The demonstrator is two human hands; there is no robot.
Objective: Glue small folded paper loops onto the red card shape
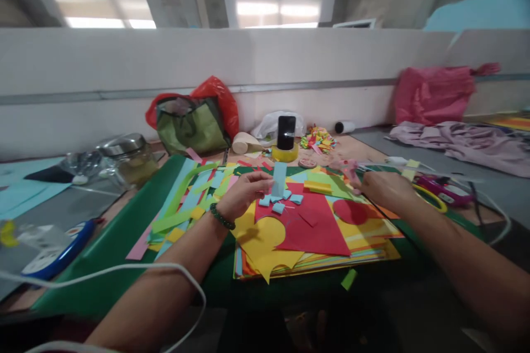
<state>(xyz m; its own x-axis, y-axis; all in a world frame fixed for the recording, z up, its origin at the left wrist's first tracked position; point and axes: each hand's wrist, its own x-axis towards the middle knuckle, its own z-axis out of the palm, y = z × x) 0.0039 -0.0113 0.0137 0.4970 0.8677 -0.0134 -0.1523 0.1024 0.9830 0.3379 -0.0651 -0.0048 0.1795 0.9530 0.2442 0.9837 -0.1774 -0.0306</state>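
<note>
My left hand (249,190), with a dark green bead bracelet on its wrist, pinches an upright light blue paper strip (279,177). Several small folded light blue paper loops (279,208) lie below it on a red sheet (314,231). My right hand (383,190) is closed around what looks like a pink glue gun (350,171), its nozzle toward the left; a clear stick extends behind it. The grip is mostly hidden by the fingers. Under the red sheet is a stack of coloured paper, with a cut yellow sheet (265,242) at its left.
Loose coloured strips (174,220) lie at left on a green mat (99,265). A phone (286,132) stands upright behind a yellow tape roll (285,153). A glass jar (128,160) is back left, a purple device (445,192) right. A white cable (157,266) crosses my left forearm.
</note>
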